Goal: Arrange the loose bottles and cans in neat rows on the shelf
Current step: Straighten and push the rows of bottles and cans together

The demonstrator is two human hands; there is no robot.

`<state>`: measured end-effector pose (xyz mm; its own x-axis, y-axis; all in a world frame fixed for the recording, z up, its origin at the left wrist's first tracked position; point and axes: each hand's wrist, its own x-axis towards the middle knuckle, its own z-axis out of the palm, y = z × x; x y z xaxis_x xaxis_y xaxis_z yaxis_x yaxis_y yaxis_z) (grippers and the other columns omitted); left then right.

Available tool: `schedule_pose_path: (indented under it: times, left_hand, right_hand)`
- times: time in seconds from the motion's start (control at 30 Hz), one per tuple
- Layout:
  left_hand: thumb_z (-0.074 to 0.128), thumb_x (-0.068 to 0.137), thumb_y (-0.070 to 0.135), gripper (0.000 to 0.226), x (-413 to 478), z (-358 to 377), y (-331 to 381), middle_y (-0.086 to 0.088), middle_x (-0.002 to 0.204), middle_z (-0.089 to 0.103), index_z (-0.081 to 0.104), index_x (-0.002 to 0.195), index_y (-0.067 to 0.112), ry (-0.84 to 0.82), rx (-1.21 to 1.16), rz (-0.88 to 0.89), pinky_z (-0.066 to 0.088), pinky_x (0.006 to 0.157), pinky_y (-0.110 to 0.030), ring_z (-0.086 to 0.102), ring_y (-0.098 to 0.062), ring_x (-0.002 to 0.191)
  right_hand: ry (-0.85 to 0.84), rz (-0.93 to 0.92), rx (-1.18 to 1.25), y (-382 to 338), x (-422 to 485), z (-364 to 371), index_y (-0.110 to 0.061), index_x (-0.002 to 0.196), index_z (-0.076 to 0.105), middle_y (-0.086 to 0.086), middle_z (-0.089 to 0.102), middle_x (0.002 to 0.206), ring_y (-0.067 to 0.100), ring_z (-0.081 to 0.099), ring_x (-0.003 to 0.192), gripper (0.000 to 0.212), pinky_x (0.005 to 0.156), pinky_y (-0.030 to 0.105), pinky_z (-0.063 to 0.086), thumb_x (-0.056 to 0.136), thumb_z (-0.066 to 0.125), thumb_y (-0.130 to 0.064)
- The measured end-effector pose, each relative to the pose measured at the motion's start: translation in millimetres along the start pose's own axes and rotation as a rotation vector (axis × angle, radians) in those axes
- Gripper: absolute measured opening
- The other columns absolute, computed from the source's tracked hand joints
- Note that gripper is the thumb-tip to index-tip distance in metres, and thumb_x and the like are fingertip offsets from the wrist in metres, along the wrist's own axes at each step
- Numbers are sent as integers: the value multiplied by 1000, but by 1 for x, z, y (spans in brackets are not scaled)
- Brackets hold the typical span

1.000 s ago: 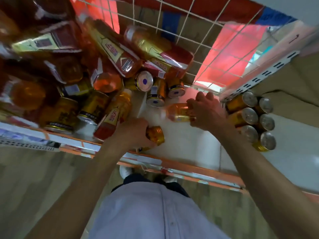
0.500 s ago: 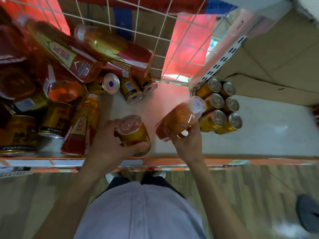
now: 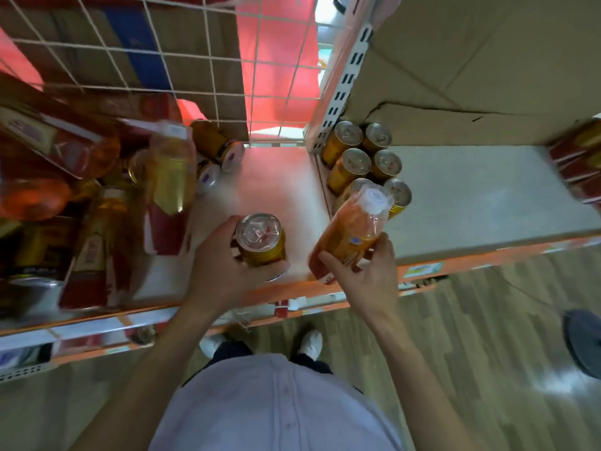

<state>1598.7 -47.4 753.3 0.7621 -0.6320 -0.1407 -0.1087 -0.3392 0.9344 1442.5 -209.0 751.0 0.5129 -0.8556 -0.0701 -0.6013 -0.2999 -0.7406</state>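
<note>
View from above a shop shelf (image 3: 276, 183) with a pale board and an orange front edge. The left hand (image 3: 224, 265) is wrapped round a gold can (image 3: 260, 242), thumb across its near side. The can is upright, silver lid up, at the front of the shelf (whether its base rests on the board cannot be told).

The right hand (image 3: 361, 281) clasps an orange bottle (image 3: 351, 232) by its lower body. The bottle's white cap (image 3: 374, 198) tilts away and to the right, and in this view it overlaps the nearest of the standing cans (image 3: 357, 161).

Those cans stand lids up in two neat columns just right of the slotted upright (image 3: 341, 89), at the back left of the adjoining board. The two hands are near each other but apart.

At left, a heap (image 3: 97, 196) of loose bottles and cans lies jumbled and blurred, most on their sides. A wire grid (image 3: 195, 60) forms the back. Cardboard (image 3: 471, 60) lies at upper right, and red packs (image 3: 582, 164) show at the far right edge. Below are a wood-patterned floor (image 3: 471, 320) and white shoes (image 3: 310, 343).
</note>
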Motion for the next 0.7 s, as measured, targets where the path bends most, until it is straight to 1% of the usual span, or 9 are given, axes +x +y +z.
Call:
schedule_pose_path:
  times: [0.1, 0.17, 0.2, 0.27, 0.33, 0.43, 0.5, 0.6, 0.7]
  left_hand:
    - [95, 51, 43, 67, 2, 9, -5, 30, 95, 60, 54, 103, 40, 26, 77, 16, 44, 68, -2, 59, 13, 86]
    - [90, 49, 53, 72, 2, 11, -9, 26, 99, 60, 54, 108, 33, 52, 106, 20, 43, 69, -2, 60, 8, 89]
    - [91, 50, 52, 73, 1, 12, -9, 24, 99, 60, 54, 110, 30, 73, 103, 23, 42, 71, -1, 60, 5, 90]
    - [91, 51, 49, 77, -3, 14, -10, 18, 101, 62, 53, 114, 28, 123, 125, 31, 39, 75, 1, 59, 3, 90]
    - [89, 50, 51, 83, -7, 16, -14, 11, 108, 63, 53, 121, 28, 146, 148, 33, 38, 80, 1, 60, -4, 98]
    - [97, 53, 36, 76, -13, 18, -16, 15, 105, 64, 55, 116, 32, 165, 163, -17, 44, 85, -11, 61, -9, 103]
    - [95, 49, 42, 73, -18, 20, -16, 23, 102, 63, 57, 111, 37, 178, 139, -60, 50, 86, -22, 63, -6, 100]
    - [89, 44, 53, 77, -28, 25, -14, 20, 104, 66, 60, 113, 34, 209, 89, -98, 50, 80, -19, 62, 3, 97]
    - [96, 52, 42, 76, -36, 39, -10, 18, 106, 65, 61, 117, 26, 204, 84, -104, 51, 78, -19, 61, 2, 97]
  right_hand:
    - [-2, -21, 32, 18, 5, -17, -31, 110, 44, 2, 53, 112, 18, 57, 99, 70, 82, 41, 55, 60, 84, -60]
    - [-26, -36, 54, 28, 8, -25, -36, 111, 42, 1, 54, 113, 20, 58, 103, 72, 84, 48, 57, 58, 79, -69]
    - [-37, -49, 51, 31, 11, -28, -37, 110, 42, 1, 54, 113, 21, 58, 104, 71, 84, 50, 56, 59, 78, -70]
    - [-71, -78, 31, 36, 16, -33, -35, 112, 42, 2, 54, 113, 23, 58, 105, 71, 85, 51, 56, 60, 77, -70]
    - [-108, -102, 26, 38, 19, -35, -31, 115, 43, 1, 53, 116, 23, 57, 108, 74, 87, 51, 55, 61, 77, -69]
    - [-139, -132, 46, 40, 22, -37, -24, 126, 46, 3, 53, 120, 23, 57, 112, 82, 90, 52, 54, 63, 80, -65]
    - [-154, -144, 57, 40, 23, -36, -21, 130, 46, 5, 54, 121, 24, 57, 111, 83, 92, 51, 54, 66, 85, -57]
    - [-147, -151, 75, 39, 21, -34, -20, 133, 45, 6, 53, 123, 22, 57, 109, 82, 93, 47, 53, 69, 88, -48]
    - [-142, -142, 111, 40, 18, -34, -24, 132, 44, 3, 52, 123, 19, 57, 107, 80, 92, 47, 55, 69, 87, -48]
